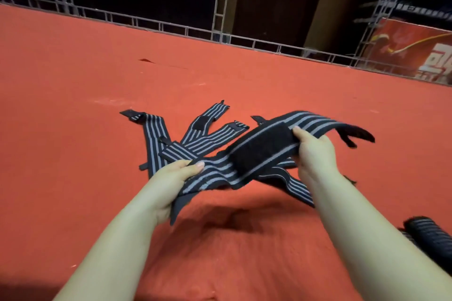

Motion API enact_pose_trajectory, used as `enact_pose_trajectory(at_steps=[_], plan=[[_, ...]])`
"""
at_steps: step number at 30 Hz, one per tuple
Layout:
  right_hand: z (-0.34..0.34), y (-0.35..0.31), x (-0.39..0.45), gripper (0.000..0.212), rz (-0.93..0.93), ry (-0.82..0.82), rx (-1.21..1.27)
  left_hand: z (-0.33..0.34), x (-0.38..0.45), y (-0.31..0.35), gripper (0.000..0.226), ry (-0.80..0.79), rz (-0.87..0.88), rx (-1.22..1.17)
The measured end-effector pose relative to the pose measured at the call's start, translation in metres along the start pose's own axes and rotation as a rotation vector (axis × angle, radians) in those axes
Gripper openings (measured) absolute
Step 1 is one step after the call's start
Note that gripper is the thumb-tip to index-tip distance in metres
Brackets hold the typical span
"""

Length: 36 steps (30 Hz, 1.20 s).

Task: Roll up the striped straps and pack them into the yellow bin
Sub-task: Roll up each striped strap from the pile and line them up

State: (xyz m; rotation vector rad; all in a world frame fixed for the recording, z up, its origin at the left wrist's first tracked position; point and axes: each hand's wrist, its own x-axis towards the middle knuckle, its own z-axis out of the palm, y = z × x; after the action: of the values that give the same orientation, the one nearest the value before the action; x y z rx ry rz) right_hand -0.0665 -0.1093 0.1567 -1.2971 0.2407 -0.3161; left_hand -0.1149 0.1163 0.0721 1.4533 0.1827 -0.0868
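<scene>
A black strap with grey stripes (220,171) is stretched in the air between both hands above the red carpet. My left hand (171,178) grips its near end, thumb on top. My right hand (315,151) holds it further along, beside a black hook-and-loop patch (261,149); the strap's far end hangs past that hand to the right. Several more striped straps (195,134) lie spread flat on the carpet behind. A rolled-up strap (430,234) lies at the lower right edge. No yellow bin is in view.
The red carpet (97,80) covers the whole floor around me. A low metal truss rail (171,29) runs along its far edge, with dark racks, a door and a red banner (415,54) beyond.
</scene>
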Motion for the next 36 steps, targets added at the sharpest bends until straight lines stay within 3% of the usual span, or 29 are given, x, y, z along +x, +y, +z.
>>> enact_pose_trajectory(at_steps=[3, 5, 7, 9, 12, 13, 15, 18, 20, 25, 28, 30, 33, 34, 36], plan=[[-0.025, 0.065, -0.023, 0.010, 0.246, 0.023, -0.076, 0.005, -0.002, -0.014, 0.050, 0.042, -0.058, 0.029], [-0.035, 0.095, -0.041, 0.008, 0.493, -0.037, -0.108, 0.009, -0.007, -0.022, 0.042, 0.071, -0.099, 0.040], [-0.040, 0.111, -0.064, 0.009, 0.649, -0.158, -0.181, 0.010, -0.013, -0.028, 0.029, 0.092, -0.121, -0.027], [-0.041, 0.116, -0.083, 0.024, 0.699, -0.305, -0.367, 0.010, -0.018, -0.033, 0.030, 0.132, -0.134, -0.126], [-0.032, 0.113, -0.099, 0.041, 0.479, -0.433, -0.571, 0.013, -0.024, -0.034, 0.022, 0.183, -0.106, -0.226], [-0.028, 0.109, -0.104, 0.036, 0.300, -0.437, -0.597, 0.016, -0.025, -0.034, 0.016, 0.197, -0.091, -0.252], [-0.021, 0.101, -0.110, 0.006, -0.059, -0.446, -0.637, 0.024, -0.031, -0.029, 0.014, 0.207, -0.074, -0.301], [-0.018, 0.094, -0.113, 0.041, -0.340, -0.530, -0.656, 0.032, -0.042, -0.021, 0.020, 0.129, -0.064, -0.297], [-0.015, 0.086, -0.115, 0.032, -0.430, -0.530, -0.548, 0.034, -0.050, -0.014, 0.023, 0.063, -0.060, -0.283], [-0.015, 0.077, -0.107, 0.020, -0.368, -0.508, -0.415, 0.014, -0.052, -0.011, 0.009, 0.263, 0.139, -0.223], [-0.011, 0.077, -0.105, 0.022, -0.329, -0.567, -0.475, 0.005, -0.059, -0.013, 0.038, -0.027, 0.189, -0.093], [-0.006, 0.081, -0.107, 0.020, -0.281, -0.598, -0.479, 0.011, -0.064, -0.014, 0.036, -0.141, 0.181, -0.025], [-0.001, 0.089, -0.114, 0.004, -0.102, -0.707, -0.433, 0.012, -0.056, -0.022, 0.015, 0.093, 0.228, -0.036], [-0.002, 0.094, -0.114, 0.014, -0.076, -0.751, -0.527, 0.008, -0.053, -0.024, 0.014, 0.155, 0.220, -0.082], [-0.005, 0.106, -0.109, 0.041, -0.174, -0.822, -0.995, 0.000, -0.047, -0.030, 0.011, 0.252, 0.204, -0.141]])
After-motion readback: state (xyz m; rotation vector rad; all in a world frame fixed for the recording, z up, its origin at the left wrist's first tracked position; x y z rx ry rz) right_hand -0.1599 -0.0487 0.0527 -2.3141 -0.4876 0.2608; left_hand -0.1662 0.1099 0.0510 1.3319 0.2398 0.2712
